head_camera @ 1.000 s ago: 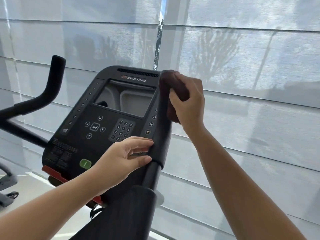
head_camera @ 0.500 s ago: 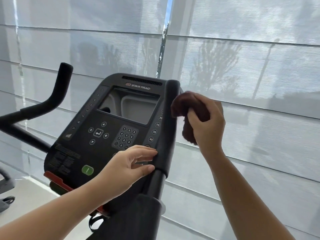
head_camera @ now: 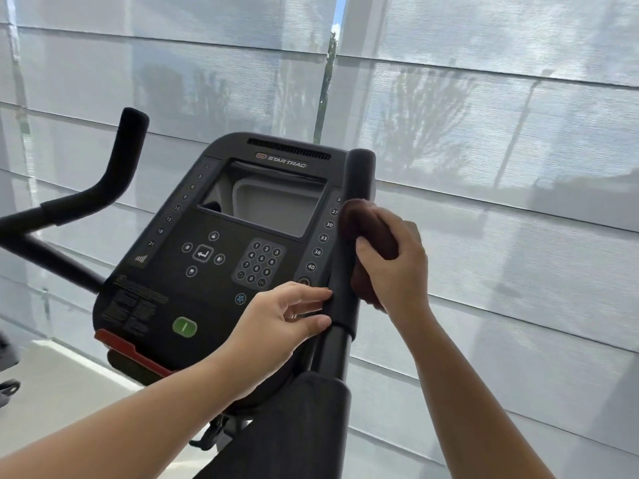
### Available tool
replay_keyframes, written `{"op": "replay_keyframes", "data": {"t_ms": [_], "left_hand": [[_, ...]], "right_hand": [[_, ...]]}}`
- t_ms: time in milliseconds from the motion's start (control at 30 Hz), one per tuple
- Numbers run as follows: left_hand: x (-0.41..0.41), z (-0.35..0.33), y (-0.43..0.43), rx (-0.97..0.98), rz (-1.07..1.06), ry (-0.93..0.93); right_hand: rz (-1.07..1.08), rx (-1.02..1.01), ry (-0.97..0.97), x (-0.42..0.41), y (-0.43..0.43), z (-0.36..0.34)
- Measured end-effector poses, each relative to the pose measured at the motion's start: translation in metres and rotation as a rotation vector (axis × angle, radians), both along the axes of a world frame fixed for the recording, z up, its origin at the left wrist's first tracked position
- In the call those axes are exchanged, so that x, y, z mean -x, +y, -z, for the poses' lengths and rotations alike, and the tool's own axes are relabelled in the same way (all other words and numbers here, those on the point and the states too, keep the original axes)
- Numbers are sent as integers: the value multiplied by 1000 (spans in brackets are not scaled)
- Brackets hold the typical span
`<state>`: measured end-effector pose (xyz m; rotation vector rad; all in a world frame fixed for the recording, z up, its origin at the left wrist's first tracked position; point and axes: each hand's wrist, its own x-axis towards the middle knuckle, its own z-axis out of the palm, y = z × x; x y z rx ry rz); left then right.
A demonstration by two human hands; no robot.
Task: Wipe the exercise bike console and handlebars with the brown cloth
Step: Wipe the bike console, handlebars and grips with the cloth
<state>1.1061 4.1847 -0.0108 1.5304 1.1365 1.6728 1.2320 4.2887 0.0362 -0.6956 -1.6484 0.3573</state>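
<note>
Most of brown cloth [head_camera: 359, 219] (against right handlebar [head_camera: 359, 174]) under right hand [head_camera: 397, 267].

A soft, fuzzy brown cloth [head_camera: 366, 233] is gripped by the right hand [head_camera: 397, 264]; beside it, matt black foam is seen on the upright handlebar [head_camera: 349, 271].

Can't see most of brown cloth [head_camera: 366, 229]: wadded under right hand [head_camera: 397, 271], only top bulge and a scrap below the palm showing. Can't tell how far it wraps right handlebar [head_camera: 358, 181]; far side hidden. Can't see console [head_camera: 214, 257] bottom right corner, covered by left hand [head_camera: 276, 319]. Can't read warning label [head_camera: 135, 305], print too small. Can't follow left handlebar [head_camera: 114, 174] past left edge. Can't identify grey thing [head_camera: 7, 385] lower left, blurred and cropped. Can't see elbows, forearms cut by bottom edge.
</note>
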Motion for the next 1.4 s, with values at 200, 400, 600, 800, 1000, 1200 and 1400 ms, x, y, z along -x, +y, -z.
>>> {"op": "replay_keyframes", "data": {"t_ms": [200,400,600,800,1000,1200,1400], "left_hand": [[-3,0,0,34,6,-64],[3,2,0,60,17,-67],[12,4,3,99,32,-22],[15,5,8,105,55,5],[17,4,10,98,94,-30],[17,7,13,118,108,-58],[25,-3,9,170,100,119]], "right_hand": [[-6,260,-55,-16,-52,27],[-50,386,60,-21,-89,35],[342,-270,-117,2,-53,-42],[513,-324,-478,29,-20,-42],[278,-24,-652,-15,-47,-9],[482,-421,-541,12,-37,-66],[658,-385,-691,38,-18,-67]]}}
